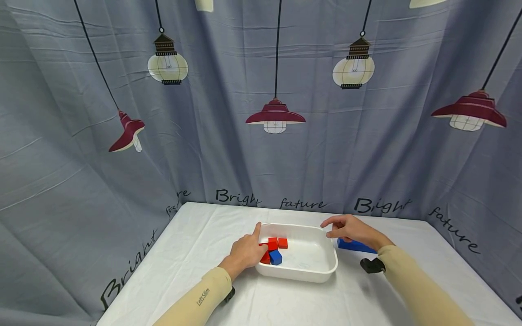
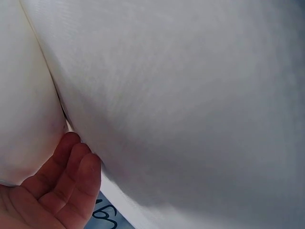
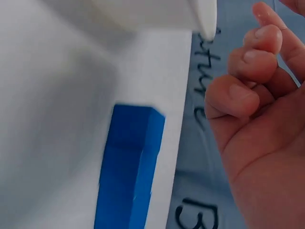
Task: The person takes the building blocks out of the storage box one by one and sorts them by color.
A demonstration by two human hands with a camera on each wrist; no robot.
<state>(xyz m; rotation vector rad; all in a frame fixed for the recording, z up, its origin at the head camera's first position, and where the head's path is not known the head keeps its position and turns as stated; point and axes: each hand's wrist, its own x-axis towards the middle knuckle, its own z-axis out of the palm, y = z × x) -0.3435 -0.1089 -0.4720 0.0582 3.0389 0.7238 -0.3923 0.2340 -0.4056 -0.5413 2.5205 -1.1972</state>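
1. The white tray sits near the middle of the table, within easy reach of both arms, so either hand can get to its rim without stretching.
2. The left hand rests against the tray's left wall with the forefinger pointing up along the rim and the other fingers relaxed; it pinches nothing, and its placement looks like a steadying touch on the tray.
3. In the left wrist view the fingers lie straight and loose against the white surface, which fits a light contact and not a grip.
4. The red blocks and a small blue block are bunched in the tray's left end, just beside the left hand.
5. The right hand hovers by the tray's right rim, fingers loosely curled and holding nothing.
6. The long blue block lies flat on the table just outside the tray's right wall, directly under that hand; whether any fingertip touches it is hard to tell.
7. The right wrist view shows the same block apart from the curled fingers.
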